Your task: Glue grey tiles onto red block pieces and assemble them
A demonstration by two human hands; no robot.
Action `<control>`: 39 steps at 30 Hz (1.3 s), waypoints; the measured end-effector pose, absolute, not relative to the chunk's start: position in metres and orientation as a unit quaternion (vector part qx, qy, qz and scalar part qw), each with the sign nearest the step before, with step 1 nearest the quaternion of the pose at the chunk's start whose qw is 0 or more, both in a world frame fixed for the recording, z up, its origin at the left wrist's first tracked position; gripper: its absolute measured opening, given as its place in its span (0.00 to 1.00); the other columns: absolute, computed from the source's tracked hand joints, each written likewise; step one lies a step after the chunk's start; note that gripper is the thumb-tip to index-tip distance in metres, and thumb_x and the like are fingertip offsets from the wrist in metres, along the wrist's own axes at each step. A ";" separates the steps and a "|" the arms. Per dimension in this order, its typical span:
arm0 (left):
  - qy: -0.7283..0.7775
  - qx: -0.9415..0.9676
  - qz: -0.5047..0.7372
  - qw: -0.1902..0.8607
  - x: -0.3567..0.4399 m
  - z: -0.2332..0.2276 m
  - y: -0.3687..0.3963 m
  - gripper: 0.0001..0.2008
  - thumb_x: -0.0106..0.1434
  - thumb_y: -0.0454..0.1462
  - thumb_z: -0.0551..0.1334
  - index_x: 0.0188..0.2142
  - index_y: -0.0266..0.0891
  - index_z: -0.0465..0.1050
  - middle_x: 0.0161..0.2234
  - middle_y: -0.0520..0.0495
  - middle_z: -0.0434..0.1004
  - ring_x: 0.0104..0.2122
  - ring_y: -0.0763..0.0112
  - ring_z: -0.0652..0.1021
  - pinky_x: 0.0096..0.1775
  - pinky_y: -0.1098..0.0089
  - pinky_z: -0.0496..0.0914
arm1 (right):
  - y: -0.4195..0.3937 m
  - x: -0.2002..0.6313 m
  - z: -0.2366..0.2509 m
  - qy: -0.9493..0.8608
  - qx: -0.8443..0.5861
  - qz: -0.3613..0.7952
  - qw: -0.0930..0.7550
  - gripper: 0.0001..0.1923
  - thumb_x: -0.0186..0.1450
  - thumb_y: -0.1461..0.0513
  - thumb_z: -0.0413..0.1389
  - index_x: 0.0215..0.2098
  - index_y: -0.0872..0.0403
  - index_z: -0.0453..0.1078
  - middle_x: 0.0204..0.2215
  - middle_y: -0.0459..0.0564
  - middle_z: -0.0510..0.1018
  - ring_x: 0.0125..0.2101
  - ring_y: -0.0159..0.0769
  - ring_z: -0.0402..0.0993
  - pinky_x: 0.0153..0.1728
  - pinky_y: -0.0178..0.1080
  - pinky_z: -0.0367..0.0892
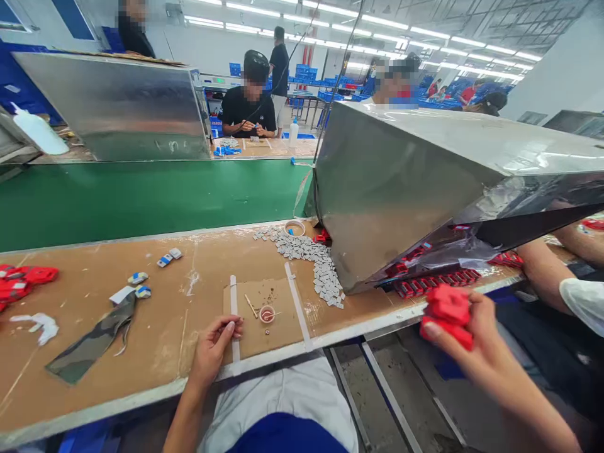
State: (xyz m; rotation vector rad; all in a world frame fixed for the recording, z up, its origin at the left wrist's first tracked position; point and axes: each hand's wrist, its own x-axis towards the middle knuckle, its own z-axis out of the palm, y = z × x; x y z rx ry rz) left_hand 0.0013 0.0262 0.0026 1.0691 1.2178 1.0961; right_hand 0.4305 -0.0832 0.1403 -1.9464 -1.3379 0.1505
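My right hand [486,340] is raised off the table's front edge at the right, its fingers wrapped round several red plastic parts [446,308] stacked together. The parts are slightly blurred. At the near left edge of a taped-down cardboard sheet [283,336], my left hand [214,346] rests with thumb and fingers drawn together; whatever they hold, if anything, does not show. On the sheet stand a small round cup [267,314] with reddish-brown contents and a short thin stick [250,306]. Beyond it spreads a pile of small grey pieces [309,251].
A large metal housing [401,182] overhangs the right, with rows of red parts [438,283] beneath. A co-worker's arm [542,270] reaches in there. A tape roll [295,228], camouflage cloth [94,340] and red parts [28,280] lie on the table. A green belt [151,195] runs behind.
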 end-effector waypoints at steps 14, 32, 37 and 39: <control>0.484 0.449 0.502 0.559 0.006 -0.005 0.013 0.23 0.60 0.55 0.70 0.37 0.35 0.82 0.31 0.44 0.83 0.31 0.66 0.81 0.36 0.66 0.78 | 0.196 0.175 0.054 -0.901 -0.412 0.135 0.022 0.26 0.60 0.60 0.62 0.54 0.60 0.64 0.49 0.63 0.76 0.49 0.53 0.74 0.52 0.49 0.68; 0.484 0.449 0.474 0.583 0.007 -0.006 0.017 0.24 0.62 0.56 0.69 0.39 0.35 0.82 0.33 0.42 0.83 0.32 0.67 0.81 0.37 0.68 0.77 | 0.178 0.220 -0.001 -0.929 -0.363 -0.002 0.064 0.37 0.73 0.50 0.55 0.74 0.55 0.53 0.75 0.67 0.50 0.73 0.59 0.47 0.68 0.59 0.53; 0.487 0.454 0.475 0.575 0.006 -0.005 0.018 0.24 0.61 0.55 0.69 0.38 0.35 0.82 0.34 0.41 0.85 0.33 0.66 0.81 0.37 0.67 0.78 | 0.184 0.239 0.004 -0.939 -0.329 0.041 0.087 0.29 0.73 0.55 0.56 0.71 0.47 0.61 0.76 0.59 0.48 0.74 0.58 0.45 0.68 0.61 0.54; 0.485 0.463 0.479 0.567 0.006 -0.002 0.016 0.23 0.62 0.55 0.69 0.38 0.35 0.82 0.34 0.41 0.85 0.33 0.65 0.82 0.36 0.67 0.78 | 0.176 0.246 0.018 -0.932 -0.332 0.063 0.134 0.28 0.72 0.57 0.57 0.69 0.44 0.64 0.76 0.57 0.45 0.74 0.59 0.44 0.68 0.64 0.54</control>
